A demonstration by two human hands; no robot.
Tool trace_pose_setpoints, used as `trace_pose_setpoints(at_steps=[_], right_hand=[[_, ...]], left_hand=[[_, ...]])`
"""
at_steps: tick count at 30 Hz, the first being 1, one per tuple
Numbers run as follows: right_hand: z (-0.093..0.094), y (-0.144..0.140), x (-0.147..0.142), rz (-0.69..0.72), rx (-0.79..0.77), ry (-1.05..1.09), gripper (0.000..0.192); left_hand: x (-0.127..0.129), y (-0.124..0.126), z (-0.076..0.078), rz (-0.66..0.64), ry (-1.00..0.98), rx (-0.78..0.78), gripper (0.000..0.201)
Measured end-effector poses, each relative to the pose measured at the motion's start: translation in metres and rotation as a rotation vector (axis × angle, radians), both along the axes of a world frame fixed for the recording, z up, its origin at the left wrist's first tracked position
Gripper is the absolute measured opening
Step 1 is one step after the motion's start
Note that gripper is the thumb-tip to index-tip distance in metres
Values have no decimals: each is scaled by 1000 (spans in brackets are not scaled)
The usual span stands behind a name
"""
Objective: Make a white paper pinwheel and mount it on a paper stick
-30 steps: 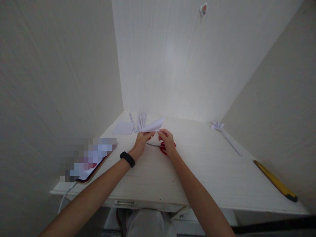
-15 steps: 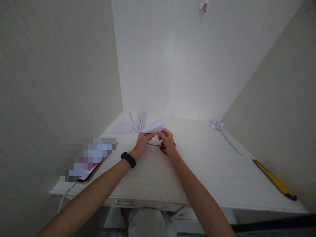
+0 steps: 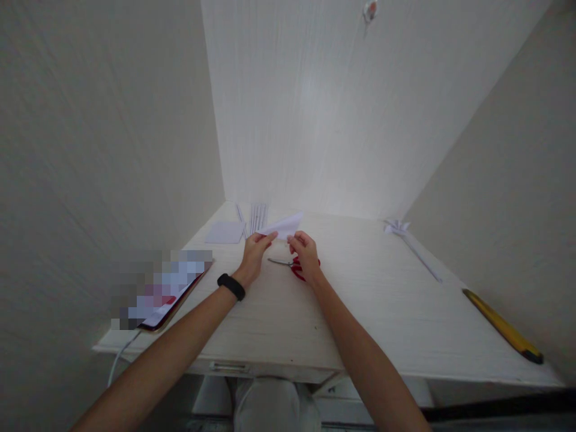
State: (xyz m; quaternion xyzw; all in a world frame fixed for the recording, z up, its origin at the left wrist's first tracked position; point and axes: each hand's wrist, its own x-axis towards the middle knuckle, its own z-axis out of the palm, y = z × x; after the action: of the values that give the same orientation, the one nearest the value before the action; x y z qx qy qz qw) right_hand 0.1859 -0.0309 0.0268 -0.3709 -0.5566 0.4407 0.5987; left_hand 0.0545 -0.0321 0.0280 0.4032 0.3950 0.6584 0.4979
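Observation:
Both my hands hold a folded white paper [image 3: 284, 225] just above the white desk [image 3: 369, 312]. My left hand [image 3: 252, 257], with a black band on its wrist, pinches the paper's left end. My right hand [image 3: 305, 255] grips its right part from below. Red-handled scissors [image 3: 294, 266] lie on the desk under and behind my right hand, partly hidden by it.
A phone [image 3: 168, 299] with a cable lies at the desk's left front edge. A white paper sheet [image 3: 225, 232] and several rolled paper sticks [image 3: 257, 216] lie at the back left. A paper flower on a stem [image 3: 407, 240] and a yellow cutter [image 3: 501, 326] lie on the right.
My left hand has slid a little further along the paper and the paper now lies flatter and lower. The right hand has barely moved.

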Motion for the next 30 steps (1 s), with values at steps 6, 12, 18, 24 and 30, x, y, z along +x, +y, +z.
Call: trace_pose_setpoints(at_steps=[6, 12, 18, 24, 30], right_hand=[[-1, 1, 1, -31, -44, -4, 24], [-5, 6, 3, -41, -18, 11, 22], [-7, 8, 6, -86, 8, 50, 21], [-8, 9, 6, -25, -26, 51, 21], [-8, 7, 5, -12, -37, -33, 22]], left_hand=[[2, -2, 3, -30, -63, 21, 28], [-4, 1, 1, -55, 55, 41, 32], [-2, -2, 6, -281, 220, 26, 30], [1, -4, 5, -376, 285, 23, 31], [-1, -5, 6, -311, 297, 2, 31]])
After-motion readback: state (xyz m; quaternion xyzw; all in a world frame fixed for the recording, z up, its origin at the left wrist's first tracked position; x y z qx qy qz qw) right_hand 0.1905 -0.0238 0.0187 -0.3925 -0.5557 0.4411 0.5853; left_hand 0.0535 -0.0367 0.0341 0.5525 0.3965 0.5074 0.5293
